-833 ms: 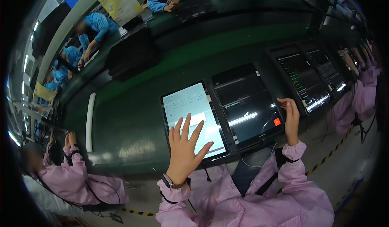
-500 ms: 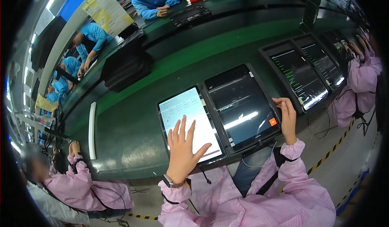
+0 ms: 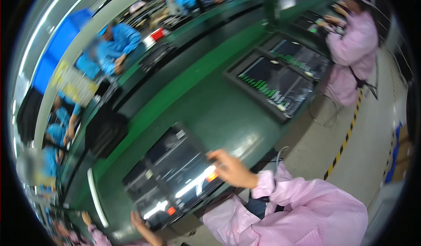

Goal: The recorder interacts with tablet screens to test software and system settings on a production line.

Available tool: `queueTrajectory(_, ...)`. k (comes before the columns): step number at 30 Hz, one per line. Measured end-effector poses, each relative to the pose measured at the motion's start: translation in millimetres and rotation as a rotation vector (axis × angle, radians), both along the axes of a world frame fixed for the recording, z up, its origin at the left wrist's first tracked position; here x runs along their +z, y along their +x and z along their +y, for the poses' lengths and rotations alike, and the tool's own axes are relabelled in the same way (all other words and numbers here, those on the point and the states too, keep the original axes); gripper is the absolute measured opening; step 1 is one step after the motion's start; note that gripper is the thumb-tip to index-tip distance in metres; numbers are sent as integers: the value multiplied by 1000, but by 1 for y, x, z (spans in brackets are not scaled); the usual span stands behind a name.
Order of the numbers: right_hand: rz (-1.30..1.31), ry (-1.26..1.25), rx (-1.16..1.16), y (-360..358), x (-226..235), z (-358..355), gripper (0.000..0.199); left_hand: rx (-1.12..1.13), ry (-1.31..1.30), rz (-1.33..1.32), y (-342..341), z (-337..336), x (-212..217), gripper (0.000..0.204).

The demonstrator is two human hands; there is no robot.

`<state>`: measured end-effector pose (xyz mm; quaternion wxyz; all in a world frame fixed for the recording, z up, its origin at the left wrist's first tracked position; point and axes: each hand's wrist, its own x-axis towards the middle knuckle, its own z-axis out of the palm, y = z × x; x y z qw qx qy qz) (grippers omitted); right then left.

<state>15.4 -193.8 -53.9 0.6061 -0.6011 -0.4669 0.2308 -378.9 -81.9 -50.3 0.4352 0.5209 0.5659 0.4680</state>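
Note:
Two tablets lie side by side on the green bench before me. The left tablet (image 3: 148, 197) has a dark screen with a small orange-red patch near its lower right corner. On the right tablet (image 3: 182, 158) the screen is also dark, with a similar orange patch and a bright glare streak. My right hand (image 3: 234, 170) is at the right tablet's right edge, fingers partly bent, blurred, with nothing visible in them. At the left tablet's near left side is my left hand (image 3: 139, 222); motion smears its fingers.
Farther right, two more tablets (image 3: 267, 86) in dark trays show green lines. A white strip (image 3: 97, 197) lies on the bench at left. A black bag-like item (image 3: 105, 129) sits beyond it. A person in pink (image 3: 353, 42) works at far right; people in blue (image 3: 125, 39) work across.
The view has swung right, so the bench shifts left and down. The left tablet's screen went from white to dark with an orange patch. My left hand left its screen for its side.

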Motion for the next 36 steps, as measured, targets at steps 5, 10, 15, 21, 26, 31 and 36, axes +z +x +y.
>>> queueTrajectory(5, -232, 92, 229, 14, 18, -3, 28, 195, -39, -47, -53, -10, 44, 59)
queueTrajectory(10, -969, -274, -658, 136, 32, -32, 31, 319, 271, 308, -108, -12, 16, 53)
queueTrajectory(15, -966, -396, -658, 155, 36, -20, 40, 594, 372, 567, -38, -50, 44, 37)
queueTrajectory(21, -1168, -470, -564, 183, 20, -9, 34, 518, 453, 342, -39, -123, 53, 46)
queueTrajectory(26, -978, -313, -483, 209, -4, -17, 35, 366, 381, 287, 4, -147, 86, 34)
queueTrajectory(31, -810, -349, -202, 135, 24, 2, 32, -673, 545, -497, 59, -138, 114, 43)
queueTrajectory(36, -591, -280, 320, 18, 66, 25, 47, -1235, 617, -1249, 142, -148, 167, 67)
